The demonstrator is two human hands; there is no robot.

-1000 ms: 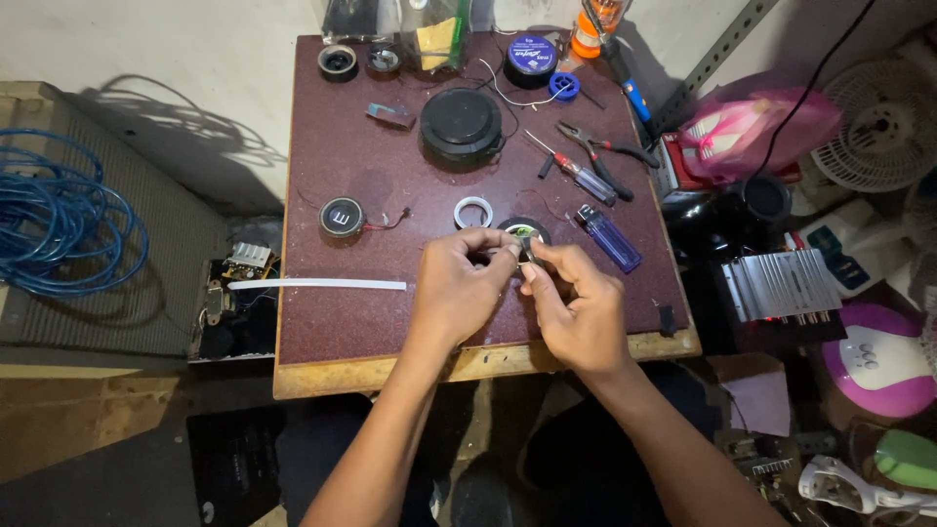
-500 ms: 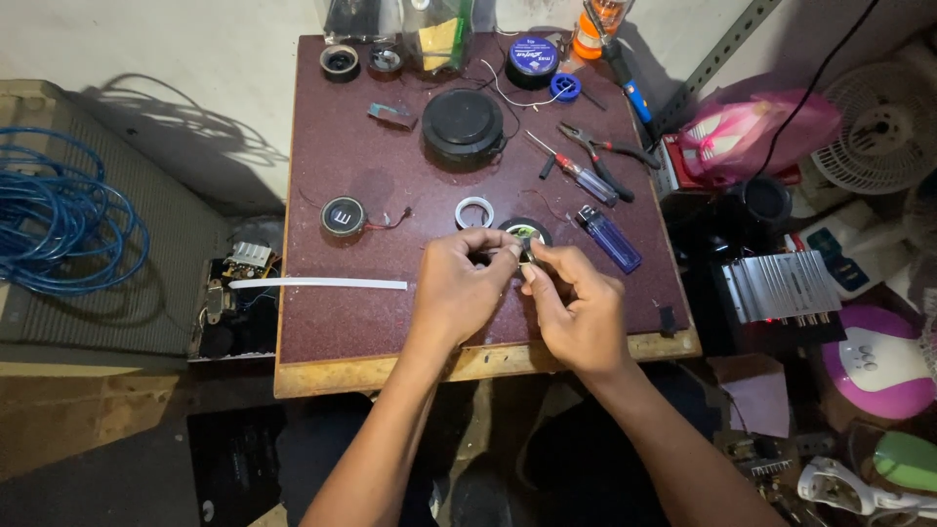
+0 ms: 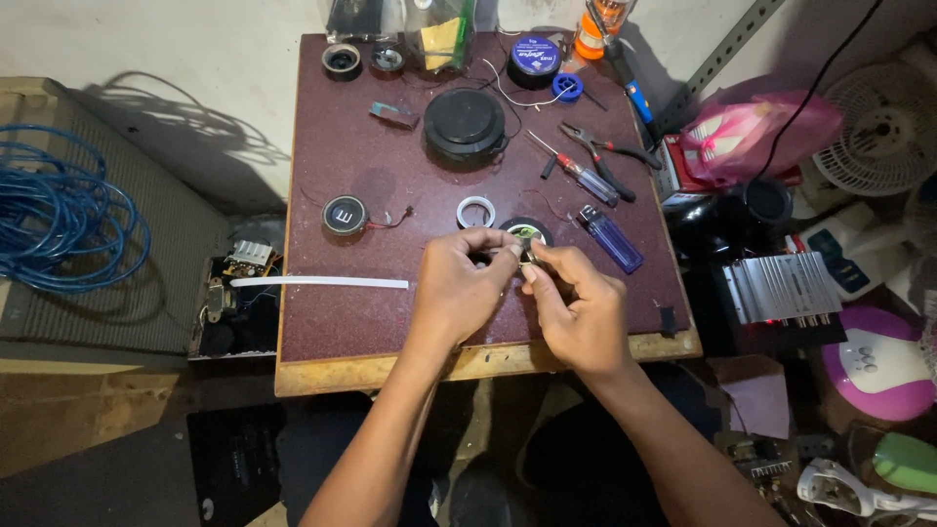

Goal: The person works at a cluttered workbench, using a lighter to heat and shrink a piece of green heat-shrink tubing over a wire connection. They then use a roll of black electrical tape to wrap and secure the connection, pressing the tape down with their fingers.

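Colours on the bench

Table (image 3: 342,312) dark maroon, speckled, pale wood edge. Lighter (image 3: 612,238) translucent blue-purple. Cable coil (image 3: 59,229) bright blue. Big round cap (image 3: 465,125) black. Strip (image 3: 332,282) white. Ring (image 3: 476,212) silver-white. Bag (image 3: 747,137) pink. Small speaker (image 3: 345,216) black, red wires. Screwdriver (image 3: 583,177) red handle.

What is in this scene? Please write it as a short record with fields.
surface: dark red speckled worktable
left hand: grip pinched on small round metal part
right hand: grip pinched on the same part
near hands: blue translucent plastic lighter, white ring, small round black speaker
further back: large black round cap, red-handled screwdriver
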